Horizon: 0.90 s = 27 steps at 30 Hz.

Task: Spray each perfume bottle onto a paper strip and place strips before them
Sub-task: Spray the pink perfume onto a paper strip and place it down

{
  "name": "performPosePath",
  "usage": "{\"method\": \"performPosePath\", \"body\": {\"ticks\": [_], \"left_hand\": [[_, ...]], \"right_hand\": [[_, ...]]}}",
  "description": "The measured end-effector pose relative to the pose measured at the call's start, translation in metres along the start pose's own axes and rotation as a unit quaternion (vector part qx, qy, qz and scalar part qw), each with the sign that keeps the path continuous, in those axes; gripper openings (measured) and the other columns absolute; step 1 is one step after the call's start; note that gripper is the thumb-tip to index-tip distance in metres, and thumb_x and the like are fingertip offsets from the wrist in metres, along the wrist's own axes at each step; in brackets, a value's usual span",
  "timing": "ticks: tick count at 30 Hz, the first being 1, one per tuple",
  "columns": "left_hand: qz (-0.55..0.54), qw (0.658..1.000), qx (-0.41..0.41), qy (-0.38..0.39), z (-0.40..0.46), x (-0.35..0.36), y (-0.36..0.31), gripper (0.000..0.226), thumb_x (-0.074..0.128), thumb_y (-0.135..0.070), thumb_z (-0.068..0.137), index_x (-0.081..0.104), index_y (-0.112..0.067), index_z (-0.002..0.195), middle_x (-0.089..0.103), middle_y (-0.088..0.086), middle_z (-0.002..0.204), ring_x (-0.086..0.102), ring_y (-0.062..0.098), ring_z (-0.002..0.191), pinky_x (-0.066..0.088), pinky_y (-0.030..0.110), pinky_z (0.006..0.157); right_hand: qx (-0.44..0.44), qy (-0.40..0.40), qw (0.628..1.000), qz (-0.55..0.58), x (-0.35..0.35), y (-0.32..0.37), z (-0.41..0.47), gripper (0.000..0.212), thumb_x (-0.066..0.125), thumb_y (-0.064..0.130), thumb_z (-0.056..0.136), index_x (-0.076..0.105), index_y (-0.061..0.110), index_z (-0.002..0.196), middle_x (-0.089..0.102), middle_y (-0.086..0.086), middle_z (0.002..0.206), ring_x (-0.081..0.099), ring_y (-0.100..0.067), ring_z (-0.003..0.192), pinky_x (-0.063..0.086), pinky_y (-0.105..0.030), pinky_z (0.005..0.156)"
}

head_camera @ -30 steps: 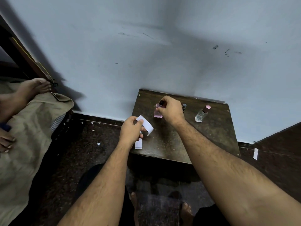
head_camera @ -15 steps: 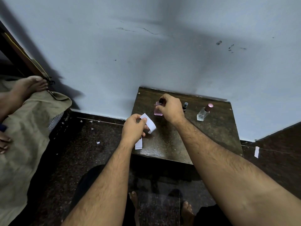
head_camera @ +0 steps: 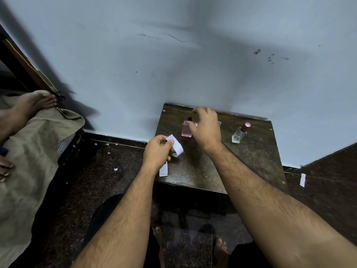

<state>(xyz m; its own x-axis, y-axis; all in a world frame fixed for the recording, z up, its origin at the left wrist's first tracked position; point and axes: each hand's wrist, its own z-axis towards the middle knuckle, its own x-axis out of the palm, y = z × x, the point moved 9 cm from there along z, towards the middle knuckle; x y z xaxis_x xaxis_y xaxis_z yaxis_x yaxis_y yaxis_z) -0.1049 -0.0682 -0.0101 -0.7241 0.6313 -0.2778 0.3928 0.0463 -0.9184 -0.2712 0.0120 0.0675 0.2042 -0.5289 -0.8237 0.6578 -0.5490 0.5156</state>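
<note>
Right hand (head_camera: 205,128) lifted off pink perfume bottle (head_camera: 186,129); fingers now loosely apart.
Left hand (head_camera: 157,152) still pinching paper strip (head_camera: 176,145); probably sprayed; placing next.

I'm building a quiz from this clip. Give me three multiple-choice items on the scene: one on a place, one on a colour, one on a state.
1. Where does the pink bottle stand?
A. on the floor
B. on the table, near the wall
C. on the bed

2. What colour is the clear bottle's cap?
A. pink
B. green
C. white

3. What does the left hand hold?
A. nothing
B. a bottle
C. a paper strip

Answers: B, it stands upright at the table's far edge; A, the cap looks rosy pink; C, its fingers pinch the curled white strip.
</note>
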Motion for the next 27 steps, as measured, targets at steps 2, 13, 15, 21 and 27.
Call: {"method": "performPosePath", "body": {"ticks": [2, 13, 15, 21, 27], "left_hand": [[0.001, 1.000, 0.000, 0.004, -0.001, 0.000, -0.001, 0.011, 0.058, -0.023, 0.095, 0.063, -0.018, 0.087, 0.069, 0.000, 0.073, 0.051, 0.011, 0.043, 0.041, 0.025, 0.050], [0.007, 0.996, 0.042, 0.075, -0.023, 0.009, -0.037, 0.012, 0.073, -0.023, 0.087, 0.071, -0.015, 0.079, 0.066, -0.003, 0.065, 0.048, 0.008, 0.044, 0.041, 0.021, 0.045], [0.004, 0.995, 0.048, 0.091, -0.029, 0.012, -0.047, 0.012, 0.075, -0.025, 0.085, 0.071, -0.015, 0.079, 0.065, -0.002, 0.062, 0.047, 0.010, 0.044, 0.040, 0.021, 0.045], [-0.003, 0.989, 0.058, 0.134, -0.047, 0.020, -0.071, 0.009, 0.068, -0.021, 0.091, 0.070, -0.012, 0.093, 0.071, -0.001, 0.070, 0.046, 0.009, 0.043, 0.038, 0.020, 0.045], [-0.014, 0.983, 0.058, 0.173, -0.063, 0.023, -0.080, 0.023, 0.054, -0.027, 0.100, 0.070, -0.013, 0.109, 0.076, 0.004, 0.088, 0.044, 0.006, 0.043, 0.037, 0.020, 0.049]], "right_hand": [[-0.013, -0.065, 0.998, 0.018, -0.022, 0.006, -0.008, 0.025, 0.069, 0.025, 0.084, 0.067, 0.015, 0.106, 0.062, -0.003, 0.108, 0.054, -0.021, 0.106, 0.045, -0.033, 0.087], [-0.002, 0.281, 0.938, 0.205, -0.006, 0.004, -0.037, 0.015, 0.077, 0.023, 0.081, 0.078, 0.012, 0.091, 0.072, 0.003, 0.083, 0.061, -0.006, 0.075, 0.049, -0.024, 0.072], [-0.002, 0.285, 0.935, 0.213, -0.014, 0.007, -0.042, 0.013, 0.077, 0.022, 0.082, 0.077, 0.010, 0.086, 0.069, 0.003, 0.075, 0.056, -0.004, 0.066, 0.044, -0.022, 0.065], [0.028, 0.252, 0.929, 0.269, -0.041, 0.005, -0.049, 0.011, 0.069, 0.010, 0.085, 0.068, 0.008, 0.075, 0.061, 0.006, 0.060, 0.050, 0.000, 0.050, 0.040, -0.017, 0.050], [0.120, 0.147, 0.920, 0.344, -0.079, -0.016, -0.048, 0.016, 0.064, 0.005, 0.088, 0.061, 0.009, 0.073, 0.062, -0.008, 0.058, 0.055, -0.012, 0.043, 0.042, -0.024, 0.042]]}}
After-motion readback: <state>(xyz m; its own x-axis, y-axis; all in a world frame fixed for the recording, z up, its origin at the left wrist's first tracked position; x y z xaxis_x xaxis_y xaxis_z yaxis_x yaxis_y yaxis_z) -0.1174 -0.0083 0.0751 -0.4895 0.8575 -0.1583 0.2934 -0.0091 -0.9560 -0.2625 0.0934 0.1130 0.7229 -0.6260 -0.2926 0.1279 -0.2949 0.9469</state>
